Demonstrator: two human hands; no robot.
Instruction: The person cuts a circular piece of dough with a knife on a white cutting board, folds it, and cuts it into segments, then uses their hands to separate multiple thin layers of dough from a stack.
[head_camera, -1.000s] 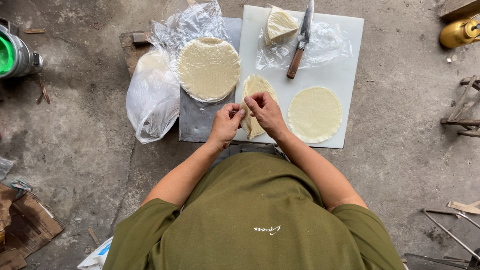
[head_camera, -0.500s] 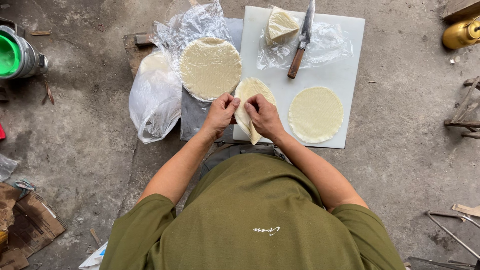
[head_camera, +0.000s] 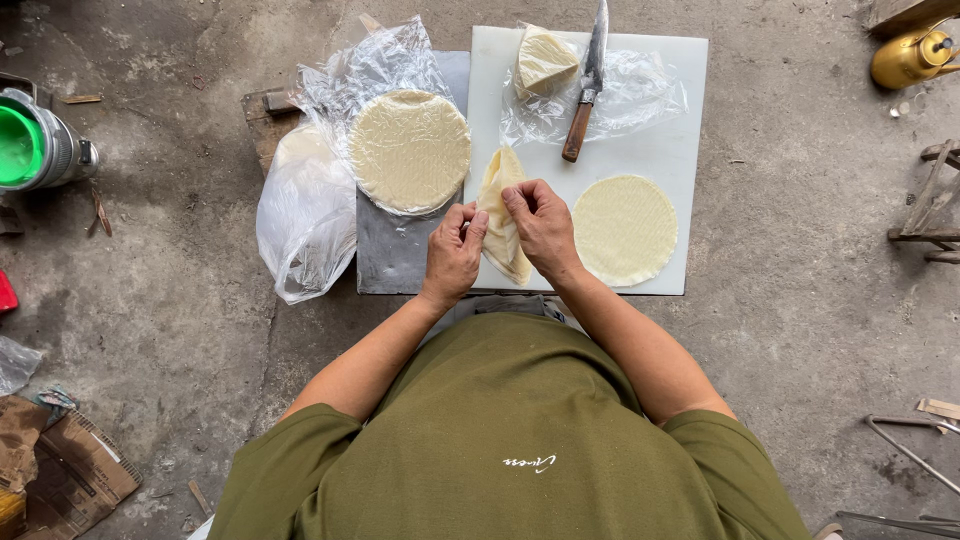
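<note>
**Folded wrapper held between two hands over the cutting board**

While both hands pinch it, a pale folded wrapper (head_camera: 503, 215) hangs over the near left part of the white cutting board (head_camera: 680, 130). The left hand (head_camera: 453, 255) grips its left edge with thumb and fingertips closed on the sheet; the right hand (head_camera: 543, 228) is curled over its right side, fingers narrow and shut on it. The wrapper's long axis runs near to far, leaning slightly left at the top, with one tapered end pointing far and the other pointing back toward the person.

Just right of the right hand, one round flat wrapper (head_camera: 625, 229) lies on the board. Left of the hands, one stack of round wrappers (head_camera: 409, 150) sits on clear plastic (head_camera: 305, 215) over a grey slab (head_camera: 395, 250). At the far side of the board lie one folded wedge (head_camera: 545, 58) on a second sheet of plastic and one wooden-handled knife (head_camera: 586, 95), blade pointing far. Well apart, a green-topped metal container (head_camera: 30, 142) stands at the far left and a brass kettle (head_camera: 908, 58) at the far right.
</note>
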